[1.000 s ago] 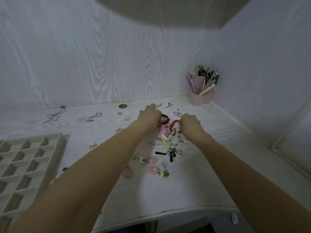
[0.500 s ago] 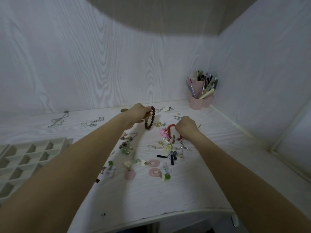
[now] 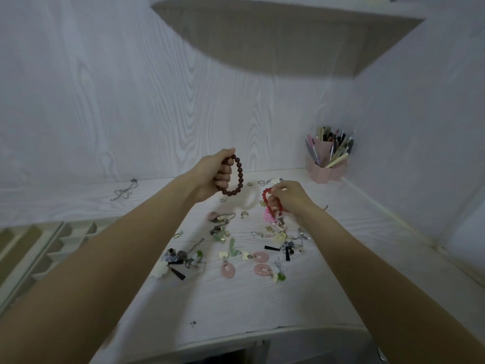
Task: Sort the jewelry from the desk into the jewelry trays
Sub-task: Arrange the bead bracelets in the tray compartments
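Left hand (image 3: 214,177) grips a brown bracelet (image 3: 236,177) lifted clear of the pile; right hand (image 3: 290,197) pinches a red bracelet (image 3: 270,203), likely separating both for the trays (image 3: 52,248)

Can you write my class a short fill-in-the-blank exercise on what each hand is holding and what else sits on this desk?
1. The left hand holds a bracelet of dark ____ beads.
2. The right hand holds a bracelet of bright ____ beads.
3. The pink cup in the desk's far right corner is full of ____.
4. The tray lies on the person's ____ side.

Missing words: brown; red; pens; left
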### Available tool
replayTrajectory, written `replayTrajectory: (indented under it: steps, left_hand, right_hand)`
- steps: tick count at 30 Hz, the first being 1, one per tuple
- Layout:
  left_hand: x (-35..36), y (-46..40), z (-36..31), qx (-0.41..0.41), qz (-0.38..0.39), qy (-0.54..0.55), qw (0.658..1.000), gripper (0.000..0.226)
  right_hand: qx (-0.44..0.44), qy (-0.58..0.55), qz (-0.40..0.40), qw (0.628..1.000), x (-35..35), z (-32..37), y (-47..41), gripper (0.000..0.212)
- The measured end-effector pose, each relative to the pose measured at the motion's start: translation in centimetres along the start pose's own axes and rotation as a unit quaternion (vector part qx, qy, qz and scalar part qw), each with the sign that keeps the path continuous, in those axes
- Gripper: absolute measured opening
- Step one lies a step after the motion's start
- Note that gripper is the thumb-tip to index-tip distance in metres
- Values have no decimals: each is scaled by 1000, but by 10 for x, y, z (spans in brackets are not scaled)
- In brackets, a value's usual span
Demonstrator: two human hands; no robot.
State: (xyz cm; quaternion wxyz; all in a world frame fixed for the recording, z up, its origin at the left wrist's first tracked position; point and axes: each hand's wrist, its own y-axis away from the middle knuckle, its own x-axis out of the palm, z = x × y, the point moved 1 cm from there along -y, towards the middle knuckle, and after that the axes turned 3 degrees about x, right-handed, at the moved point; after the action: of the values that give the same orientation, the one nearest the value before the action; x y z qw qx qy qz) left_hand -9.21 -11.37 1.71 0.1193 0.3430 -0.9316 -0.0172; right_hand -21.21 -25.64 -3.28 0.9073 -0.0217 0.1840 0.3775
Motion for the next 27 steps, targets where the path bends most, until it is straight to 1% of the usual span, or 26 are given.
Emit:
replayTrajectory:
  steps: [2,4,10,13,15,17,19,20,22,25,27]
  left_hand:
    - [-7,13,-8,23,-6,-20,1000,33]
    - [-16,28,-12,41,-19,-34,998,33]
    - [-49,71,-20,62,-47,-52,996,31]
    - [-68,93,-30,75,-58,-56,994,26]
    - [-87,111,-36,82,-70,-52,993,24]
    - [-97,121,-39,84,-80,-52,992,24]
    - [-114,137,-44,85,-92,-47,991,26]
    - [-124,145,-46,86,-95,-46,991,26]
    - [-145,162,-49,89,-99,-47,990,27]
    - [-179,186,-51,100,-117,-38,987,26]
    - [-204,202,-52,106,-136,-22,985,26]
  right_hand:
    - [-13,-20,0,1000,5,7,7,15]
    - [-30,-29,5,999,12,16,16,11]
    - [-73,-86,51,992,46,46,46,14]
    - [-67,-127,94,985,70,63,63,18]
    - [-49,-202,145,967,93,78,77,22]
    - [-13,-300,185,936,109,88,87,26]
    - [29,-359,215,908,132,98,98,28]
    - [41,-358,229,904,145,104,103,26]
    - [33,-321,267,908,172,115,113,25]
    - [8,-244,343,907,216,129,131,15]
    - [-20,-176,371,912,244,135,143,13]
